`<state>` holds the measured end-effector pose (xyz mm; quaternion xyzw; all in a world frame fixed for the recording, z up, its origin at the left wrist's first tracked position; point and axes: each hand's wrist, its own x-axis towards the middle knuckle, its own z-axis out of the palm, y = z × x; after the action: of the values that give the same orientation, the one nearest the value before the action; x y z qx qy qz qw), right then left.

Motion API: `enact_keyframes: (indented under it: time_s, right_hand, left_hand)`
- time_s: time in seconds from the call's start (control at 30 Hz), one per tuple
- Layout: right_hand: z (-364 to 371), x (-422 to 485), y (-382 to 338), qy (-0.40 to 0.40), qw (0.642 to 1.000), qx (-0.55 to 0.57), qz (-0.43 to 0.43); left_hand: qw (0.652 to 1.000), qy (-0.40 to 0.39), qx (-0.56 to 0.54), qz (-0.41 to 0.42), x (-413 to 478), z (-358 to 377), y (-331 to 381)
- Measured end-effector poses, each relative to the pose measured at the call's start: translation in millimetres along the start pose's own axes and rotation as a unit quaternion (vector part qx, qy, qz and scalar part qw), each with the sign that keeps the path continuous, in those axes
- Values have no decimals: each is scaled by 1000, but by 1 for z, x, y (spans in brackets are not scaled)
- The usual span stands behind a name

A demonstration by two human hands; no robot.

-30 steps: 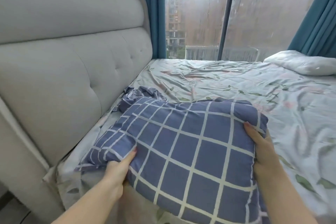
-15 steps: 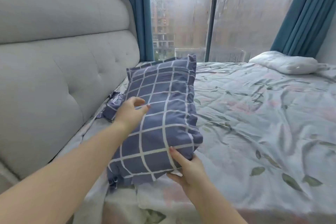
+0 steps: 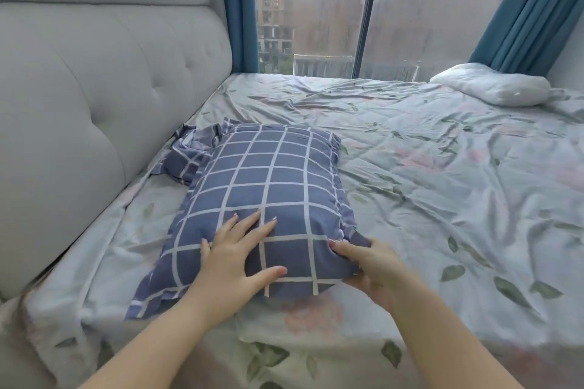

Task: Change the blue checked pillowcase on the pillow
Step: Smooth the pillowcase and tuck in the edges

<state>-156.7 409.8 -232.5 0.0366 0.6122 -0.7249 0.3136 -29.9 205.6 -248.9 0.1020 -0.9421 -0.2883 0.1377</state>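
The pillow in its blue checked pillowcase (image 3: 265,186) lies flat on the bed near the headboard. My left hand (image 3: 240,253) rests spread on the near part of the pillow, fingers straight. At the pillow's near right corner my right hand (image 3: 369,265) grips the cover, thumb on top and fingers under the edge. A second crumpled piece of blue checked cloth (image 3: 189,151) lies behind the pillow's far left corner, against the headboard.
A grey tufted headboard (image 3: 94,98) runs along the left. The floral sheet (image 3: 442,183) covers the bed. A bare white pillow (image 3: 493,88) lies at the far right by the window and teal curtains (image 3: 531,9).
The pillow, held up on edge half a second ago, now lies flat on the bed. My left hand came down onto its top; my right hand kept its hold at the near corner.
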Motion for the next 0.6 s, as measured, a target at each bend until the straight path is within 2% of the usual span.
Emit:
enact_keyframes:
  time_s: [0.07, 0.2, 0.33, 0.4, 0.5, 0.6]
  right_hand:
    - [-6, 2, 0, -41, 999, -8, 26]
    - [-5, 10, 8, -31, 997, 47, 44]
    - [7, 7, 6, -31, 996, 82, -21]
    - [12, -5, 2, -85, 991, 76, -65]
    - [17, -19, 2, -165, 985, 5, -53]
    - [14, -20, 0, -121, 978, -168, -22]
  left_hand:
    - [998, 22, -56, 14, 4, 3, 4]
    - [994, 38, -71, 68, 6, 17, 16]
    - [994, 64, -58, 67, 11, 22, 22]
    - [994, 84, -52, 46, 14, 17, 21]
    - [993, 90, -74, 7, 20, 10, 13]
    - [997, 17, -74, -4, 22, 12, 4]
